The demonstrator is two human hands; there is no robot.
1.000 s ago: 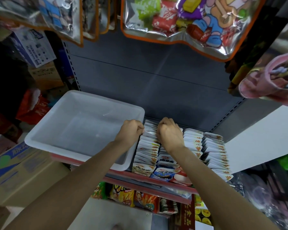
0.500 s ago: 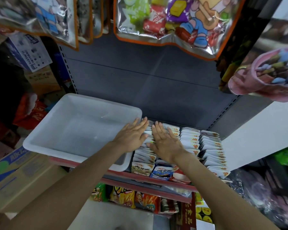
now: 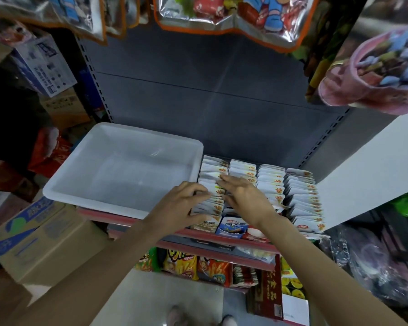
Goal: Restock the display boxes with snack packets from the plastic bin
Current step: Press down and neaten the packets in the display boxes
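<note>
Both forearms stretched forward from the lower corners, bare, converging toward the middle. Left grip (image 3: 186,200) palm down, fingers spread and a little bent, tips pressing down. Right grip (image 3: 244,195) palm down just beside it, fingers straight and pointing left, nearly touching the left's.

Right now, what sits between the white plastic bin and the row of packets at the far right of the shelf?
In the head view, three more rows of white snack packets, with both hands, left hand and right hand, resting on the nearest ones beside the white plastic bin.
</note>
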